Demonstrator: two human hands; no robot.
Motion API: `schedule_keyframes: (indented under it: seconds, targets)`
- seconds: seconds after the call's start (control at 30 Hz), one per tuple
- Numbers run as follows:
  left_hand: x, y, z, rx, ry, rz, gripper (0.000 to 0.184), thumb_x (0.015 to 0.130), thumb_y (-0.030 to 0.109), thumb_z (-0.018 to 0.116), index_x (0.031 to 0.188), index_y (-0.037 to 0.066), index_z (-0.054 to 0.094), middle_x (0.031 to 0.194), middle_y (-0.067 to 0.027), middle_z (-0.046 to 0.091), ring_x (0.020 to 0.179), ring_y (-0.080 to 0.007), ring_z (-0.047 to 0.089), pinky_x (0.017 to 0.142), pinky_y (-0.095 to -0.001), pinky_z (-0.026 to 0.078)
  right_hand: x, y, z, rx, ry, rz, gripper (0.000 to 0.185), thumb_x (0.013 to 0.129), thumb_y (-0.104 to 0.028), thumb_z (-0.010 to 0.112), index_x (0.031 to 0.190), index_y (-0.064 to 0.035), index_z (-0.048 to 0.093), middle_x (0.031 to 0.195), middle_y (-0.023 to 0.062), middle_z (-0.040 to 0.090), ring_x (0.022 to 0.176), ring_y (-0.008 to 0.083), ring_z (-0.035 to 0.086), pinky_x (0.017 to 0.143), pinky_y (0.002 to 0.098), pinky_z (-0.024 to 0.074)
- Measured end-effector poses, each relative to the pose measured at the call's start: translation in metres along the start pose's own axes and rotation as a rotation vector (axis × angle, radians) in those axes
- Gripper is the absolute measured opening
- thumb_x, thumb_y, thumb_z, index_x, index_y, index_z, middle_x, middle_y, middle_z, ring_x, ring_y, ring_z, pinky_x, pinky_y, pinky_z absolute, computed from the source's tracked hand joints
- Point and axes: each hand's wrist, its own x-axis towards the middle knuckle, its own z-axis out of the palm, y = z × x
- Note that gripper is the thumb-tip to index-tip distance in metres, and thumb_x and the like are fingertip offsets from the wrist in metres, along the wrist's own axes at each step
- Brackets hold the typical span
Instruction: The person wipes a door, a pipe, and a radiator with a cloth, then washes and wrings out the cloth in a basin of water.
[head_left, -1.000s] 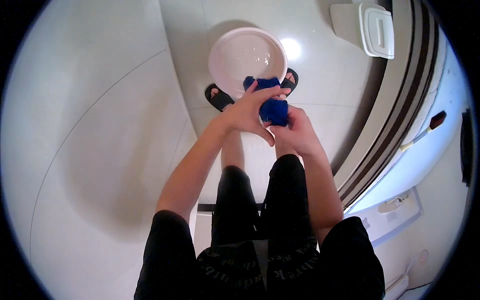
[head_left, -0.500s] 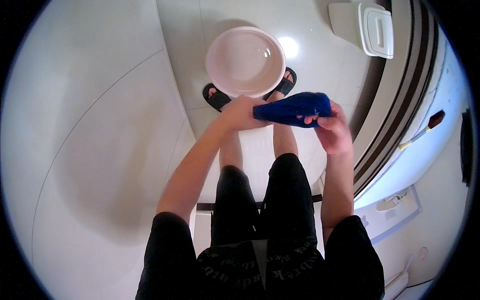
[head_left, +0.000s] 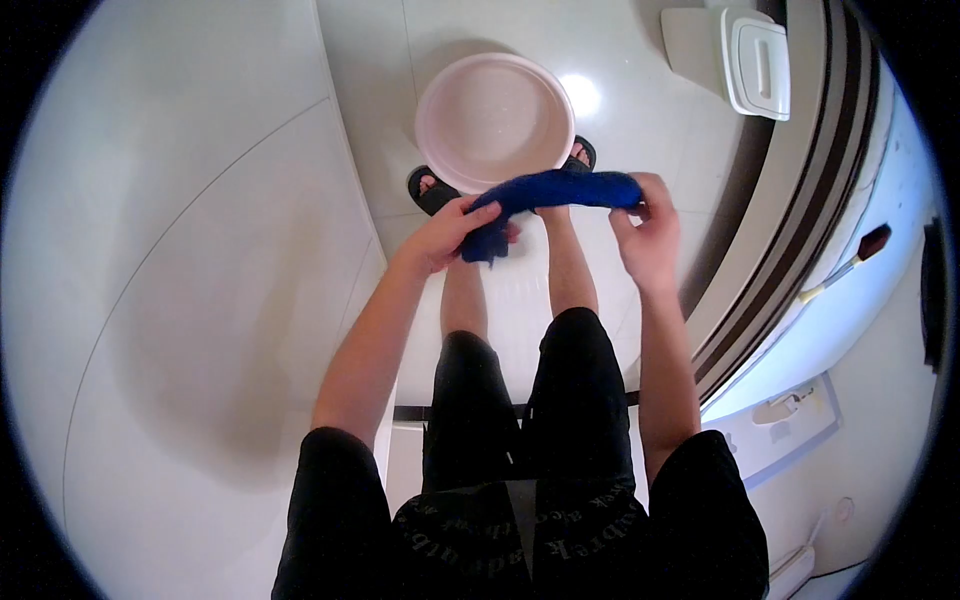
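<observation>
A dark blue cloth (head_left: 565, 187) is stretched between my hands in a narrow, folded strip. My left hand (head_left: 447, 236) is closed around its left end, thumb on top, and a short part of the cloth hangs down there. At the other end, my right hand (head_left: 650, 232) pinches the cloth between thumb and fingers. Just beyond the cloth, a pale pink round basin (head_left: 432, 130) stands on the floor. The cloth passes close to the basin's near rim in view; whether they touch I cannot tell.
Black slippers (head_left: 430, 190) are on my feet beside the basin. A white lidded bin (head_left: 757, 68) stands at the upper right. Along the right side runs a dark-striped edge (head_left: 800, 220), with a brush (head_left: 868, 248) lying beyond it. A pale wall (head_left: 200, 250) fills the left.
The bunched cloth has been drawn out into a longer strip. My left hand has moved left and turned so its thumb shows; my right hand has shifted slightly up and left.
</observation>
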Motion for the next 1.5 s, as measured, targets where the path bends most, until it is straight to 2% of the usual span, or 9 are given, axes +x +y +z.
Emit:
schedule_keyframes:
  seconds: [0.17, 0.47, 0.63, 0.83, 0.93, 0.97, 1.2, 1.3, 1.5]
  targets:
    - [0.001, 0.002, 0.039, -0.546, 0.013, -0.031, 0.069, 0.103, 0.062, 0.034, 0.143, 0.007, 0.046, 0.13, -0.0187, 0.064, 0.118, -0.0339, 0.064, 0.099, -0.0449, 0.054, -0.032, -0.011, 0.047, -0.071, 0.128, -0.24, 0.031, 0.076, 0.011, 0.063, 0.1, -0.0074, 0.068, 0.113, 0.0115, 0.066, 0.102, 0.0278, 0.065, 0.085, 0.034, 0.0535]
    - [0.01, -0.001, 0.054, -0.607, -0.108, 0.055, 0.068, 0.099, 0.06, 0.05, 0.144, 0.01, 0.049, 0.131, -0.0138, 0.063, 0.115, -0.0265, 0.065, 0.098, -0.0427, 0.054, -0.069, 0.001, 0.067, -0.425, -0.206, -0.553, 0.042, 0.065, 0.008, 0.064, 0.1, -0.0126, 0.075, 0.114, 0.0108, 0.065, 0.112, 0.0343, 0.059, 0.101, 0.0446, 0.046]
    - [-0.003, 0.004, 0.056, -0.402, 0.1, -0.028, 0.038, 0.094, 0.023, 0.072, 0.125, 0.007, 0.055, 0.106, -0.0077, 0.065, 0.09, -0.0195, 0.065, 0.076, -0.0345, 0.057, -0.072, -0.007, 0.052, -0.245, -0.439, -0.549, 0.047, 0.068, 0.007, 0.062, 0.112, -0.006, 0.07, 0.125, 0.0134, 0.065, 0.126, 0.0379, 0.056, 0.11, 0.049, 0.042]
    - [-0.011, 0.0, 0.043, -0.415, -0.233, -0.191, 0.034, 0.088, 0.015, 0.074, 0.115, 0.003, 0.057, 0.084, -0.0089, 0.061, 0.065, -0.0166, 0.059, 0.052, -0.0281, 0.049, -0.072, 0.053, 0.046, -0.478, 0.021, -0.843, 0.06, 0.079, -0.01, 0.071, 0.136, -0.0208, 0.057, 0.145, 0.0033, 0.056, 0.14, 0.0285, 0.047, 0.119, 0.0512, 0.0319]
    - [-0.014, -0.005, 0.049, -0.4, -0.425, -0.35, 0.028, 0.085, 0.014, 0.076, 0.103, 0.002, 0.058, 0.073, -0.0095, 0.057, 0.055, -0.0168, 0.055, 0.044, -0.0265, 0.044, -0.05, 0.068, 0.036, -0.475, -0.106, -1.063, 0.059, 0.088, -0.021, 0.071, 0.143, -0.0302, 0.05, 0.146, -0.0007, 0.055, 0.139, 0.028, 0.048, 0.121, 0.0509, 0.0304]
    - [-0.016, -0.006, 0.051, -0.413, -0.506, -0.382, 0.026, 0.084, 0.014, 0.076, 0.1, 0.002, 0.059, 0.072, -0.0093, 0.057, 0.053, -0.0171, 0.055, 0.042, -0.0268, 0.044, -0.044, 0.069, 0.036, -0.445, -0.136, -1.141, 0.058, 0.092, -0.029, 0.069, 0.145, -0.038, 0.045, 0.146, -0.0035, 0.054, 0.138, 0.0278, 0.049, 0.12, 0.0505, 0.0324]
    - [-0.018, 0.003, 0.041, -0.255, -0.757, -0.38, 0.034, 0.081, 0.02, 0.072, 0.098, -0.006, 0.058, 0.065, -0.0104, 0.056, 0.047, -0.0163, 0.052, 0.041, -0.0271, 0.04, 0.006, 0.025, 0.051, -0.385, -0.269, -1.357, 0.056, 0.095, -0.025, 0.063, 0.146, -0.0353, 0.041, 0.143, 0.0029, 0.056, 0.128, 0.0319, 0.057, 0.109, 0.0476, 0.0469]
    - [-0.022, -0.004, 0.037, -0.295, -0.773, -0.432, 0.037, 0.078, 0.025, 0.079, 0.088, -0.004, 0.059, 0.066, -0.0084, 0.058, 0.047, -0.0132, 0.053, 0.039, -0.0242, 0.042, 0.008, 0.012, 0.056, -0.416, -0.382, -1.382, 0.043, 0.085, -0.022, 0.069, 0.127, -0.0203, 0.06, 0.121, 0.0051, 0.064, 0.104, 0.026, 0.064, 0.091, 0.0395, 0.0513]
    - [0.0, 0.009, 0.023, 0.365, -0.217, -0.242, 0.023, 0.079, 0.019, 0.075, 0.076, 0.001, 0.061, 0.062, -0.0061, 0.058, 0.05, -0.0137, 0.056, 0.046, -0.0287, 0.047, 0.015, 0.036, 0.077, -0.673, -0.459, -1.237, 0.027, 0.073, -0.02, 0.069, 0.099, -0.0121, 0.066, 0.089, 0.0006, 0.061, 0.076, 0.0179, 0.061, 0.066, 0.0318, 0.0483]
